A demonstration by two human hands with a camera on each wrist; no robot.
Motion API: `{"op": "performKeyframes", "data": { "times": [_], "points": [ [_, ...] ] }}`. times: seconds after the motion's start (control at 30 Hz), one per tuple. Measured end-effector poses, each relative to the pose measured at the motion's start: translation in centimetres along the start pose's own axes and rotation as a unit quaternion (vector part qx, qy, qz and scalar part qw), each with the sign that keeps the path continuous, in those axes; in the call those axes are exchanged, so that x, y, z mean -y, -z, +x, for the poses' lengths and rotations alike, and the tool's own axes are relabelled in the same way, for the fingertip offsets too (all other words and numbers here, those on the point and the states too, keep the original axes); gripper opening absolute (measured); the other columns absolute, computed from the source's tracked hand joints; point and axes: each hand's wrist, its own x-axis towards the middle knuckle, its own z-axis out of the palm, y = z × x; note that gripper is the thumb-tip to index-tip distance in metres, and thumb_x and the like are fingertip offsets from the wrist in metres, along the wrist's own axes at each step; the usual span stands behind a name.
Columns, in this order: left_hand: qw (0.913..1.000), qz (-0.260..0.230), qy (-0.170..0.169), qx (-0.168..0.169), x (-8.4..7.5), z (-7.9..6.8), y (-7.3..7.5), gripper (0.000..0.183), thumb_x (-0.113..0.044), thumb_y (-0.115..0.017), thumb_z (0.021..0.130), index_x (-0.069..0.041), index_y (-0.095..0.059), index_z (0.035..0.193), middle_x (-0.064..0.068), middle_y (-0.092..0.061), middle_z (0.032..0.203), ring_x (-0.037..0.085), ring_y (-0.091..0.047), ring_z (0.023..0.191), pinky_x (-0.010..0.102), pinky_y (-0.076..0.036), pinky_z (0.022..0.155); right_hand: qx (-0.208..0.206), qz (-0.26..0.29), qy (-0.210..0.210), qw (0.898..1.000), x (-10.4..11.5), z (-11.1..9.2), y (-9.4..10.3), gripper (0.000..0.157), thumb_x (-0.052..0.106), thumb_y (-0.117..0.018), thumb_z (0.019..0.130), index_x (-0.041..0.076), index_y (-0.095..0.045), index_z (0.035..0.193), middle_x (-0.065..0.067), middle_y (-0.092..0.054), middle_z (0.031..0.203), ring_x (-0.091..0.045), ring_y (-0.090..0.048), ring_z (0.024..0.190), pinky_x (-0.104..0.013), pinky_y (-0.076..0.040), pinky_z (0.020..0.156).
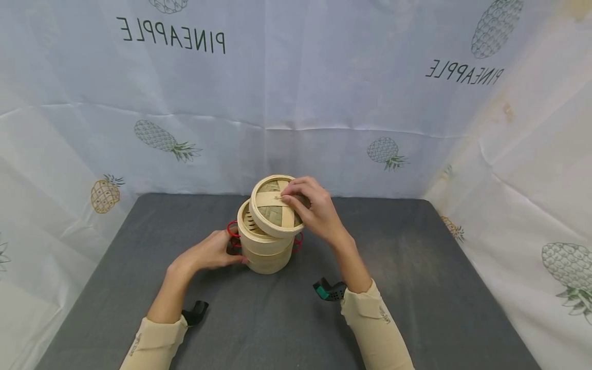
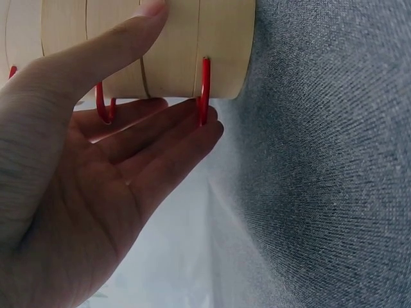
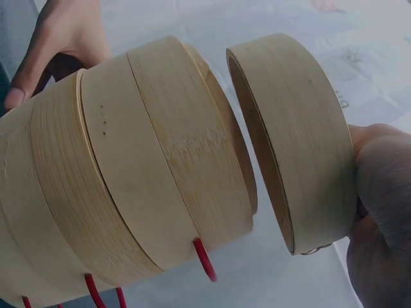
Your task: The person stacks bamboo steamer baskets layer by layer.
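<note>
A stacked bamboo steamer (image 1: 264, 247) with red side handles (image 1: 233, 227) stands upright on the table. My left hand (image 1: 209, 253) holds its left side low down. In the left wrist view the thumb lies on the wooden wall, with the fingers around the handle side (image 2: 204, 83). Above the steamer, the round lid (image 1: 268, 213) is tilted and shifted right, uncovering part of the slatted inside. My right hand (image 1: 318, 209) pinches the lid at its centre, where two bands cross. From the right wrist view, a gap separates the lid (image 3: 295, 141) from the top tier (image 3: 192, 128).
A dark grey cloth covers the table (image 1: 416, 277). Behind it and along the sides hangs a white curtain (image 1: 314, 87) with pineapple prints. Black devices (image 1: 196, 312) are worn at both wrists, below the cream sleeves (image 1: 154, 339).
</note>
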Motion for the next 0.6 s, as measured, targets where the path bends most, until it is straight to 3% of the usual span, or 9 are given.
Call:
{"op": "performKeyframes", "data": {
  "times": [0.6],
  "points": [
    [0.9999,-0.003,0.010,0.009,0.1,-0.1,0.2,0.054,-0.024,-0.091,0.089,0.000,-0.065,0.130,0.013,-0.079,0.117,0.026,-0.078,0.105,0.037,-0.064,0.088,0.024,-0.009,0.000,1.000,0.7,0.8,-1.7,0.006,0.003,-0.079,0.097,0.002,-0.079,0.103,-0.013,-0.075,0.110,-0.029,-0.068,0.110,-0.039,-0.058,0.099]
  ]
}}
